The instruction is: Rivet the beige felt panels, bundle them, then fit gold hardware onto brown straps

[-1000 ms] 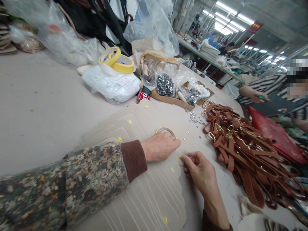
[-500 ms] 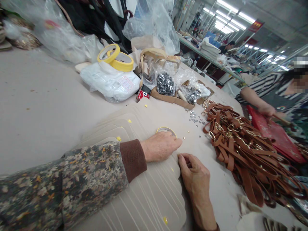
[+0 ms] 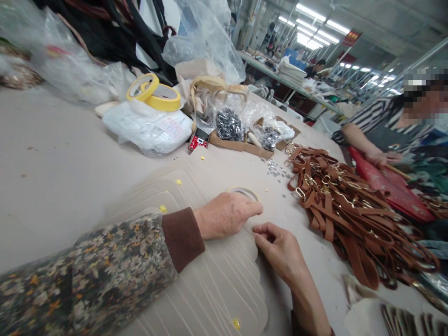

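Note:
My left hand [image 3: 224, 217], in a patterned sleeve with a brown cuff, is closed over a roll of yellow-edged tape [image 3: 244, 190]. Its index finger points right and the thumb is hidden. Beneath that hand lies a fanned stack of beige panels with rounded corners [image 3: 206, 280], dotted with small yellow pieces. My right hand [image 3: 280, 247] pinches thumb and index finger together by the stack's right edge. Whatever sits between those fingertips is too small to make out. A narrow gap separates the two hands.
Two yellow tape rolls [image 3: 163, 98] rest on a white plastic package [image 3: 147, 128]. Bagged metal parts stand in cardboard trays [image 3: 227, 141], with loose bits scattered nearby. Brown straps with gold clasps [image 3: 336, 200] are heaped at right, where another person handles a red item [image 3: 388, 182].
The view has shifted, so the surroundings appear further left. Against the table, my left hand and the tape roll have moved slightly right. My right hand stays pinched near the stack's edge.

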Demonstrator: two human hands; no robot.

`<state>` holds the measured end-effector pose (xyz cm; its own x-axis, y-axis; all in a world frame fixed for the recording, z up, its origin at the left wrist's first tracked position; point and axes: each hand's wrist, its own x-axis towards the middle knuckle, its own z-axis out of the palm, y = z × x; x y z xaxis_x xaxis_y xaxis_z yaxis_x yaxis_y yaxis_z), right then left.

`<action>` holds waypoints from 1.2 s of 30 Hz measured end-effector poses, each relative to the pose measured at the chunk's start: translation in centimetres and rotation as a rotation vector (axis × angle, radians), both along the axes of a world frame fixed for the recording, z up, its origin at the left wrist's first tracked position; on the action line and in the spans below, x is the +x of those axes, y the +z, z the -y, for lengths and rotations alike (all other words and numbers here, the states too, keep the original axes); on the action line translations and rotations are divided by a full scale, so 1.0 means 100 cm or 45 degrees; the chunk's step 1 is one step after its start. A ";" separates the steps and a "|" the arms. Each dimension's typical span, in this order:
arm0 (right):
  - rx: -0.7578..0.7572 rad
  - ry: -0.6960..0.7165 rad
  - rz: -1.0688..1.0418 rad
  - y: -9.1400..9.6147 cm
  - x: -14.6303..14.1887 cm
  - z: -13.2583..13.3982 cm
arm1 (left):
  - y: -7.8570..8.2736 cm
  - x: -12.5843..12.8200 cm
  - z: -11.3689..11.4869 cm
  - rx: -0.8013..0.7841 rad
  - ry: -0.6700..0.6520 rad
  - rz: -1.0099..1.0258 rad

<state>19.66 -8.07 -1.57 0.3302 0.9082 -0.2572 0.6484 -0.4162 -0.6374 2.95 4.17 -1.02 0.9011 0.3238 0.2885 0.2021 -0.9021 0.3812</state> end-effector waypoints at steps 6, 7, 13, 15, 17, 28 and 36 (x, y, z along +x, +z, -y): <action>0.554 -0.136 -0.148 -0.007 -0.003 -0.001 | -0.007 0.000 0.002 -0.038 -0.038 0.128; 0.661 -0.101 -0.097 -0.007 -0.004 -0.002 | -0.007 0.000 0.003 -0.027 -0.031 0.132; 0.960 0.218 0.246 -0.003 -0.012 -0.010 | -0.008 0.001 0.005 0.017 0.033 0.133; 0.963 0.243 0.272 -0.002 -0.013 -0.011 | -0.010 0.002 0.004 0.044 0.047 0.124; 0.936 0.228 0.246 -0.001 -0.014 -0.011 | -0.011 0.002 0.004 0.074 0.060 0.118; 0.952 0.216 0.479 -0.002 -0.015 -0.012 | -0.005 0.001 0.006 0.025 -0.023 0.048; 1.059 0.149 0.655 -0.001 -0.019 -0.017 | 0.005 0.001 0.005 -0.159 0.083 0.043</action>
<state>17.73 -6.39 -1.65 0.1191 0.7687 0.6285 0.9373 0.1218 -0.3266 3.02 3.70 -0.49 0.8674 0.4166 0.2720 0.2439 -0.8325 0.4974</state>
